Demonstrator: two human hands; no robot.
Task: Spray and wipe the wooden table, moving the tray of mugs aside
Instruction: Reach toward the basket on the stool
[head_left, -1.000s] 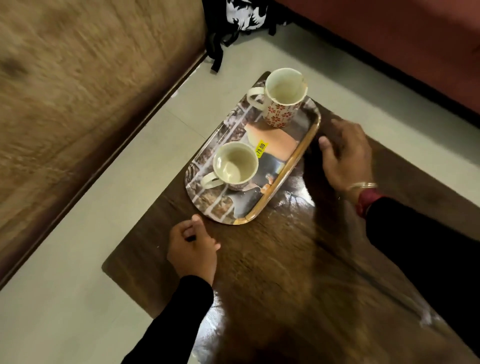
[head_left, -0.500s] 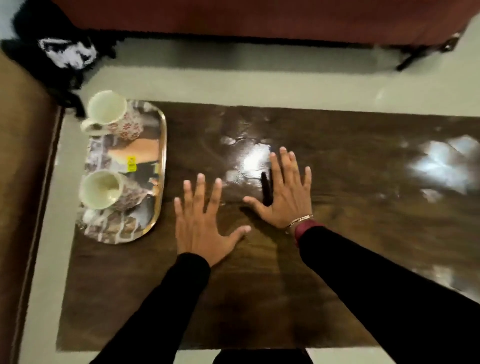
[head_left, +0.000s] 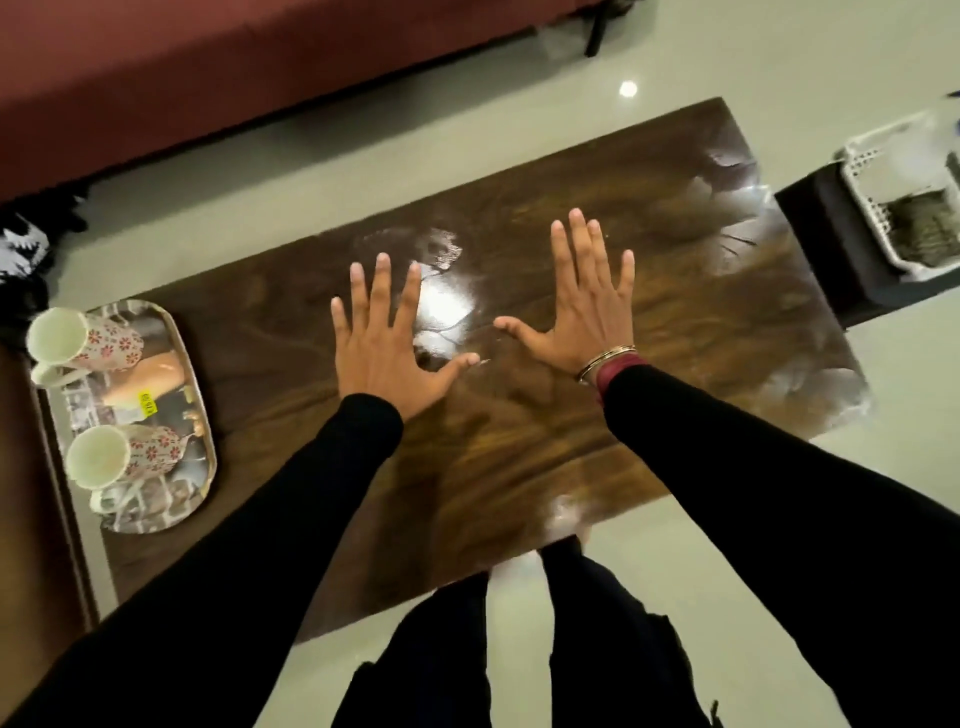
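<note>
Table: wooden table (head_left: 701, 332), glossy, with glare patches at mid-surface.
Tray: tray (head_left: 205, 415) sits at the table's left end, well apart from both hands.
Hands: left hand (head_left: 384, 353) and right hand (head_left: 582, 317), fingers straight and spread, holding nothing; contact with the top cannot be told.
Mugs: two mugs (head_left: 88, 343) stand on the tray.
Step, as judged: spraying is due; aim away from the mugs and wipe end to end.

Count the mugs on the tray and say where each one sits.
2. One cream floral mug stands at the far end of the oval printed tray; the second mug stands at the tray's near end. No others show.
</note>
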